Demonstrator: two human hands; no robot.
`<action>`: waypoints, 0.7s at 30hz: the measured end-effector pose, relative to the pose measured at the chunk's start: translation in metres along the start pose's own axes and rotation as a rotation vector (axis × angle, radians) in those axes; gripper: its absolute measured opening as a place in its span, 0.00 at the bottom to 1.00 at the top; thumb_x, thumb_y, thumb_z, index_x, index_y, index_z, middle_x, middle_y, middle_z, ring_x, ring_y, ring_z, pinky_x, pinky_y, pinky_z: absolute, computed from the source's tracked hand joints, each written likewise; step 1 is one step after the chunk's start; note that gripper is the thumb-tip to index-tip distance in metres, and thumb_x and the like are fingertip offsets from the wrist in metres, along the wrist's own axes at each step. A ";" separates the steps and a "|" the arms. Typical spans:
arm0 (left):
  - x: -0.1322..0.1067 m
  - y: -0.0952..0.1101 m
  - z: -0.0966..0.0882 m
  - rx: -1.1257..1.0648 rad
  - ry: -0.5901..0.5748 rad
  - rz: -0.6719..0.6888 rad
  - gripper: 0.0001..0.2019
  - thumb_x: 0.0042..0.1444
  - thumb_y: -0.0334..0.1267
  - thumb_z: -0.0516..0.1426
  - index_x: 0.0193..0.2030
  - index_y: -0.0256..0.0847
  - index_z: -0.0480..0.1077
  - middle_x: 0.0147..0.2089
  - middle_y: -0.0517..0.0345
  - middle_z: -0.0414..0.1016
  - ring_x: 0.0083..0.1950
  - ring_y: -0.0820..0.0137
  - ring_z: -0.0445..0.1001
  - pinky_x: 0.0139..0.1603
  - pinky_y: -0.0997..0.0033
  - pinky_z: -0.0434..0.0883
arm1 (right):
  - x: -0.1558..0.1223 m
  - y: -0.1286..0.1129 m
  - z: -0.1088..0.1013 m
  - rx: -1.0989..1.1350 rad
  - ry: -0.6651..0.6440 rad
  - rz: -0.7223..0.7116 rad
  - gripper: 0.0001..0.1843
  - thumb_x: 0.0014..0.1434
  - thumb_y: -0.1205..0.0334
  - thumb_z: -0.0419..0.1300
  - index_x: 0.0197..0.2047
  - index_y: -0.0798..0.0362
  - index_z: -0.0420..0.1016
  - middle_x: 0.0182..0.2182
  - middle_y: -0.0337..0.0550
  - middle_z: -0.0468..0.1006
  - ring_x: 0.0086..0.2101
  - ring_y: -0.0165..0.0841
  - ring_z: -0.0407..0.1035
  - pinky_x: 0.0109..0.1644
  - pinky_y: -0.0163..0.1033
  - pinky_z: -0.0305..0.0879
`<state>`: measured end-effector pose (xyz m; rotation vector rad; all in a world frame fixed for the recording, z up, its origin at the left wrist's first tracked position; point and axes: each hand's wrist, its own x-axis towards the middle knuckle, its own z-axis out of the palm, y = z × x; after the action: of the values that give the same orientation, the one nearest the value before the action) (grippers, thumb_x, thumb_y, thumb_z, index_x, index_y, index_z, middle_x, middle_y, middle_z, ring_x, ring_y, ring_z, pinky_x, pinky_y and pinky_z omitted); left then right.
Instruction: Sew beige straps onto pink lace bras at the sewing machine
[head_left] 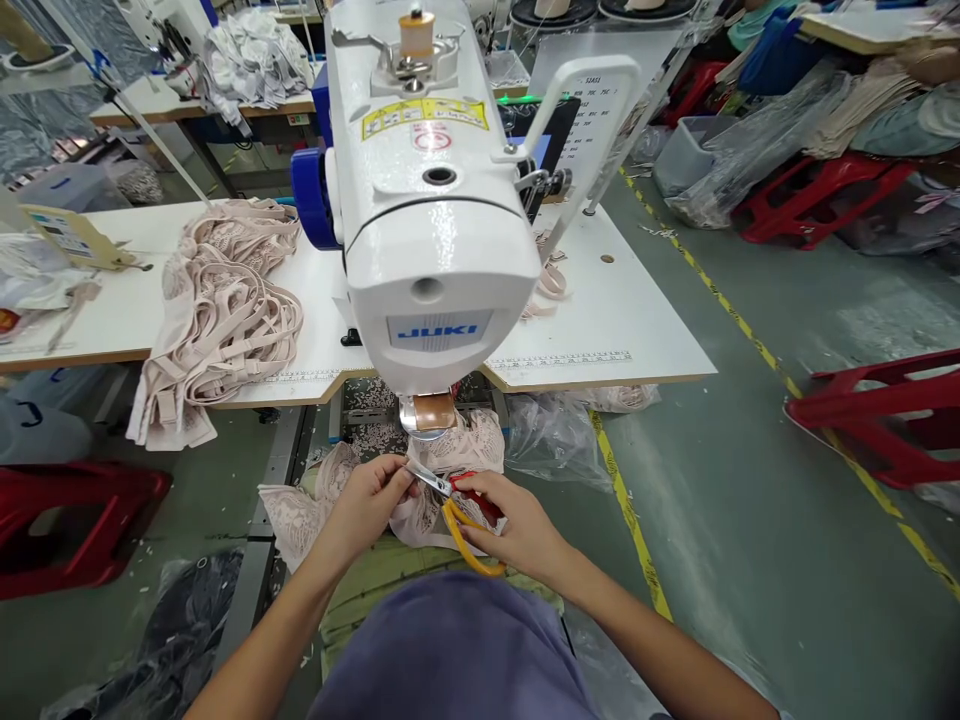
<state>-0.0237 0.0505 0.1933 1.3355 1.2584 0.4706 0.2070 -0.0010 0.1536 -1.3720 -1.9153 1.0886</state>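
My left hand [373, 497] pinches a pale pink lace garment piece [439, 465] in front of the white sewing machine [424, 200]. My right hand [517, 525] grips small thread snips [457, 500] with a yellow and red handle. The metal blades point left and touch the lace right beside my left fingertips. The lace hangs below the machine head, over my lap.
A heap of pink bra pieces and straps [225, 310] lies on the white table [630, 330] left of the machine. Red plastic stools [885, 410] stand on the floor to the right, another red stool [67, 520] at left. Plastic bags [555, 440] sit under the table edge.
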 end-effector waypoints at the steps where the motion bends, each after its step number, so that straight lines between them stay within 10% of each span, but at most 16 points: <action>1: 0.000 0.000 -0.001 0.012 0.002 0.001 0.17 0.63 0.49 0.51 0.33 0.39 0.70 0.28 0.61 0.69 0.25 0.75 0.57 0.26 0.76 0.55 | 0.000 0.000 -0.001 0.010 -0.002 -0.002 0.23 0.56 0.59 0.65 0.55 0.49 0.71 0.50 0.46 0.77 0.44 0.38 0.73 0.45 0.42 0.70; 13: 0.002 0.005 -0.008 0.106 0.102 0.082 0.15 0.64 0.48 0.51 0.36 0.41 0.74 0.35 0.56 0.75 0.34 0.69 0.70 0.33 0.74 0.64 | -0.018 0.020 -0.012 -0.055 0.036 0.051 0.19 0.62 0.58 0.58 0.57 0.47 0.72 0.44 0.47 0.80 0.41 0.38 0.75 0.42 0.41 0.72; 21: 0.003 -0.004 -0.016 0.454 0.194 0.185 0.13 0.62 0.37 0.50 0.49 0.41 0.73 0.37 0.53 0.77 0.35 0.66 0.73 0.35 0.71 0.65 | 0.020 0.071 -0.093 -0.369 0.246 0.270 0.20 0.60 0.47 0.58 0.50 0.50 0.73 0.37 0.47 0.80 0.29 0.37 0.73 0.30 0.39 0.65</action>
<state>-0.0375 0.0593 0.1924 1.8350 1.4641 0.4677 0.3096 0.0570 0.1417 -1.9148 -1.8436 0.6560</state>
